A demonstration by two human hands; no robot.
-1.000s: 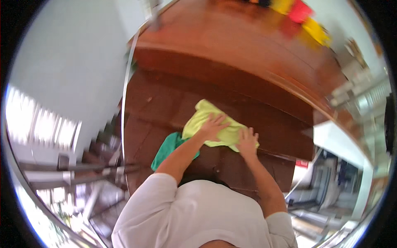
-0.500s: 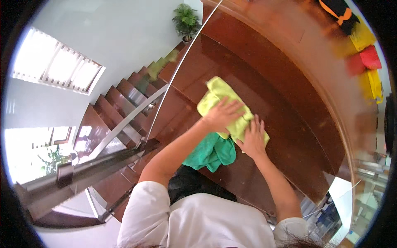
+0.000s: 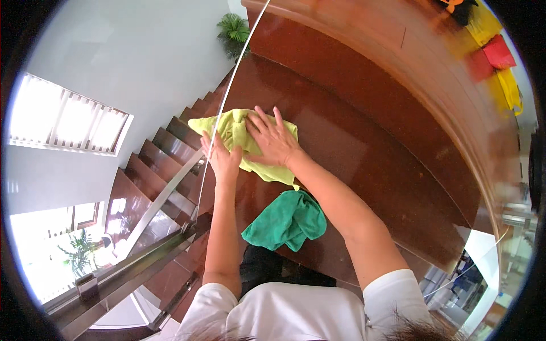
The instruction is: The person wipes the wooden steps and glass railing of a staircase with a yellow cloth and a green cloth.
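Observation:
A crumpled yellow cloth (image 3: 239, 126) is spread at the left end of a reddish-brown polished step (image 3: 364, 187), across a thin pale edge, apparently of a glass panel. My right hand (image 3: 273, 139) presses on the cloth with fingers spread. My left hand (image 3: 222, 159) touches the cloth's lower left part at that edge, fingers extended. Below them, a green cloth (image 3: 284, 221) lies bunched on the step.
A descending staircase (image 3: 148, 165) and metal railing (image 3: 131, 275) are on the left, below windows (image 3: 68, 113). A potted plant (image 3: 230, 31) stands at the top. Red and yellow items (image 3: 497, 54) sit on the curved upper surface at right.
Both hands have moved leftward with the yellow cloth, to the pale edge, my right hand also upward. The green cloth remains on the step. The view has turned since a second ago.

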